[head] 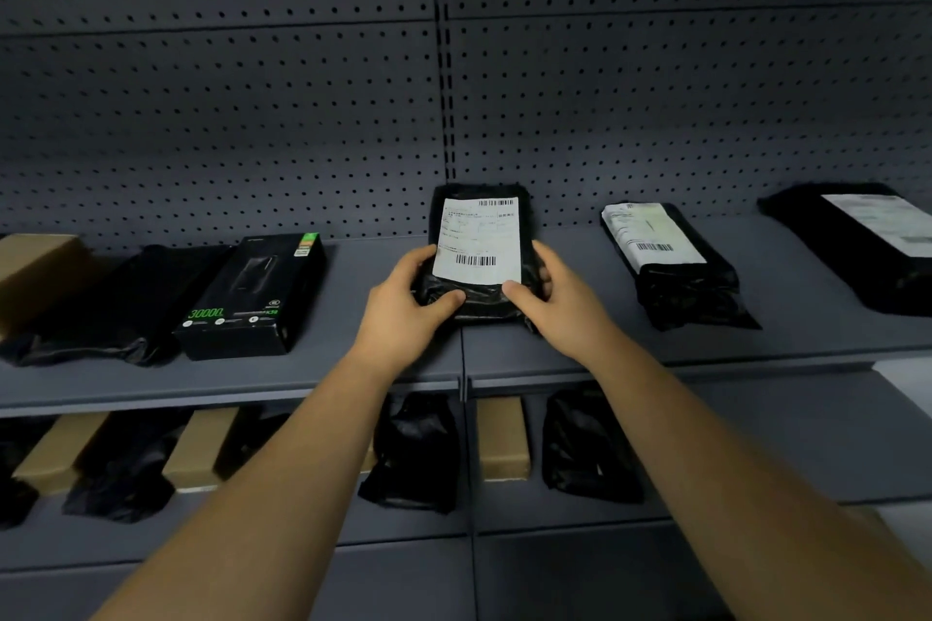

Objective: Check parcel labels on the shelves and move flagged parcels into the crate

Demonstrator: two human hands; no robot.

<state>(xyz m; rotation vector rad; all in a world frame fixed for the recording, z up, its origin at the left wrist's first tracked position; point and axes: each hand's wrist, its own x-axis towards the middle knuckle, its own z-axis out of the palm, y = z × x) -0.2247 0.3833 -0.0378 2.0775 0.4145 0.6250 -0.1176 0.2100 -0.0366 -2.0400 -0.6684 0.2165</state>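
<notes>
Holding a black plastic mailer parcel [479,262] with both hands, a person stands facing a grey shelving unit, bare forearms reaching in from 6 o'clock. The parcel sits at the middle of the upper shelf [353,368], just in front of the grey pegboard back panel [227,91], with its white shipping label [476,240] facing up and its barcodes showing. I cannot tell whether its far end rests on the shelf.

The left hand [403,303] grips the parcel's near left corner: the thumb [444,300] presses on top of the black plastic below the label, and the fingers curl round the left edge. The right hand [555,298] grips the near right corner: its thumb [519,293] lies at the label's lower right corner, and its fingers wrap round the right edge.

At 9 o'clock from the held parcel, well apart, lies a black power bank box [252,298] with green print. Touching its left side is a black bagged parcel [116,308], then a brown cardboard box [35,272] at the frame's edge. At 3 o'clock lies a second black mailer [671,262] with a white label, and beyond it a larger black labelled parcel [867,247].

On the lower shelf [756,444], towards 6 o'clock, black bagged parcels [587,444] and brown cardboard boxes [502,439] lie side by side.
</notes>
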